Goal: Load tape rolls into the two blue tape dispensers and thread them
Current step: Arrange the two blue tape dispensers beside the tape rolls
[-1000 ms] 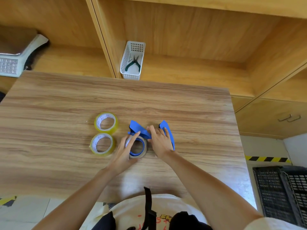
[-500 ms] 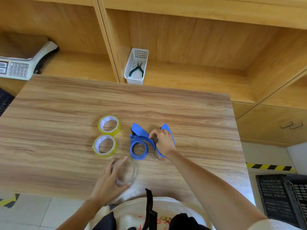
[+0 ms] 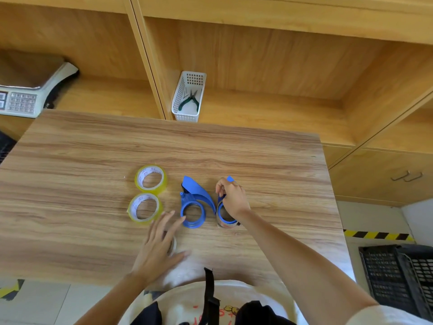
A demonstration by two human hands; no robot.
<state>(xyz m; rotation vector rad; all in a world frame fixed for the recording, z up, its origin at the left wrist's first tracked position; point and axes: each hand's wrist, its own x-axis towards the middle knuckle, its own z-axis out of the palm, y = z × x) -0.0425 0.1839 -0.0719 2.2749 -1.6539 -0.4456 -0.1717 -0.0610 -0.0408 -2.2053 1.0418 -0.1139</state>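
With the left hand (image 3: pixel 157 247) flat and released over a used-up roll (image 3: pixel 172 245) on the table (image 3: pixel 269 160), the right hand (image 3: pixel 232 199) grasping the right dispenser (image 3: pixel 226 213) should hold it steady before threading

Two tape rolls (image 3: pixel 147 192) (front and back) lie left of dispensers (image 3: pixel 194 205).

Two yellow tape rolls (image 3: pixel 151 178) (image 3: pixel 144 208), two blue dispensers (image 3: pixel 193 202) (image 3: pixel 225 213) (one held)

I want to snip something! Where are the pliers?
The pliers lie in the white basket on the wooden shelf, just past the table's far edge.
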